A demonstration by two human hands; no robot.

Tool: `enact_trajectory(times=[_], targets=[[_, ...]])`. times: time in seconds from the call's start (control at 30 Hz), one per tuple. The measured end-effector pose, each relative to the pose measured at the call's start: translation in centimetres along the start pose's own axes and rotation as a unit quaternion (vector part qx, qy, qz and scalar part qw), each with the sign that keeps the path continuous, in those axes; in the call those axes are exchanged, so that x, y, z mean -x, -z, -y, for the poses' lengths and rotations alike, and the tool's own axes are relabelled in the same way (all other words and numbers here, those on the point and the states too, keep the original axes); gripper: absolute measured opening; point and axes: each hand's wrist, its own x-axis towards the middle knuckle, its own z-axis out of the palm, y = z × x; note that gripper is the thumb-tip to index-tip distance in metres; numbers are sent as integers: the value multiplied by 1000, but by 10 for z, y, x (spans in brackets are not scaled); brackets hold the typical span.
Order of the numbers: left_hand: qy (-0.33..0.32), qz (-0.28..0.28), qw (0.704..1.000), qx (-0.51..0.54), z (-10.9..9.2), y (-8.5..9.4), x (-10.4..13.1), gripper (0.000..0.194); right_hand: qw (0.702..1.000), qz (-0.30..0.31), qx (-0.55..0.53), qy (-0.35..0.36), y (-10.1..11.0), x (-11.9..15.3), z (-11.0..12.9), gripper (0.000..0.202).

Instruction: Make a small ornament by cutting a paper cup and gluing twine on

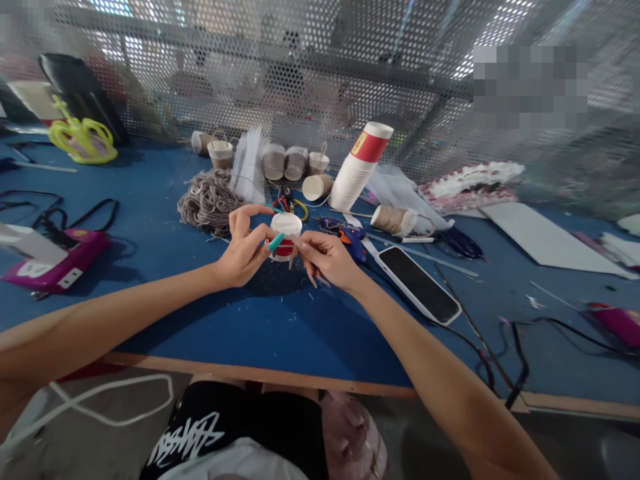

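A small red and white paper cup (pixel 286 227) stands upright on the blue table between my hands. My left hand (pixel 247 250) has its thumb and fingers around the cup's left side, with long turquoise nails at the rim. On the other side, my right hand (pixel 327 259) is pinched at the cup's right edge; what lies between its fingertips is too small to make out. Just behind the cup are pliers with red and yellow handles (pixel 301 210). A bundle of grey-brown cord (pixel 210 202) lies to the left of them.
Behind stand a tilted stack of paper cups (pixel 356 175) and several twine-wrapped cups (pixel 274 162). To the right lie a blue glue gun (pixel 354 244), a white-cased phone (pixel 420 283) and a twine spool (pixel 393 220). A yellow crown (pixel 85 141) and a magenta box (pixel 63 263) are at left.
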Motion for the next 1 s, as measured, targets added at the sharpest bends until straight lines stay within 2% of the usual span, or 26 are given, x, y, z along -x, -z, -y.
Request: enact_trajectory(times=[0.2,0.3,0.4,0.47,0.6,0.7,0.83,1.0], targets=[[15,-17,1000,-6,2,-4,-1,15,1000,-21,13,2,0,0,2,39],[29,-31,999,2,4,-6,-1,16,997,-56,44,13,-1,0,1,42],[26,-22,999,29,6,-7,-1,15,987,-103,110,46,-2,1,-1,43],[18,-15,999,47,7,-8,-2,15,970,-141,177,88,-2,1,-2,43],[27,-13,998,61,7,-10,-2,14,913,-216,297,179,-2,0,-6,36],[30,-17,998,61,8,-11,-2,14,885,-254,337,198,-2,-1,-11,29],[19,-19,998,55,9,-12,-2,14,879,-266,342,202,-2,-1,-17,22],[43,2,998,37,11,-12,-1,13,883,-257,337,203,-1,-2,-22,21]])
